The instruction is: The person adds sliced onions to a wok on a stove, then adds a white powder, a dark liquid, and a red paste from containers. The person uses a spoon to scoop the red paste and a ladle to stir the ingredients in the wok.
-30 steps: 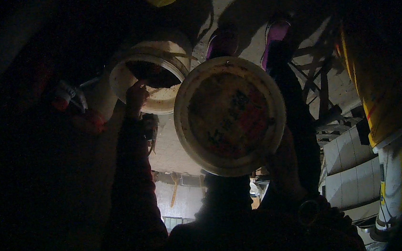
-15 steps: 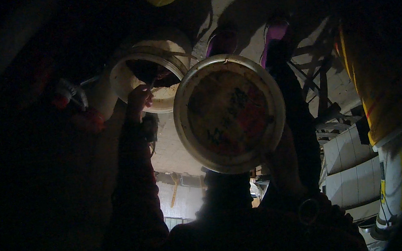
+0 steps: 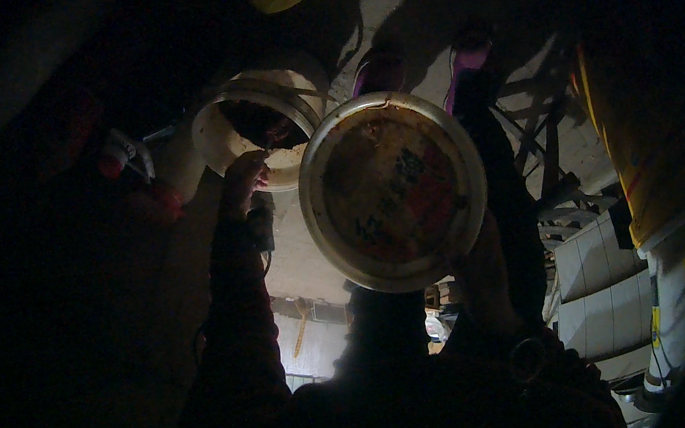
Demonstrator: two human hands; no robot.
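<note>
A pale round bucket (image 3: 210, 144) stands ahead on the left, with dark, reddish-brown stuff (image 3: 257, 122) inside it. My left hand (image 3: 246, 175) is at its near rim with the fingers closed; a thin thing seems to run from them into the bucket, too dark to name. On the right, my right hand (image 3: 477, 261) holds a large round bucket lid (image 3: 394, 193) by its lower right edge. The lid is tilted, its face stained brown and red with dark marks. Most of my right fingers are hidden behind it or in shadow.
Red and white items (image 3: 130, 155) lie left of the bucket in deep shadow. Purple shoes (image 3: 471, 54) show beyond the lid. A dark metal frame (image 3: 543, 127), a yellow sack (image 3: 642, 147) and a white sack (image 3: 676, 307) are on the right.
My left hand has shifted slightly lower at the bucket rim. The lid in my right hand has barely moved.
</note>
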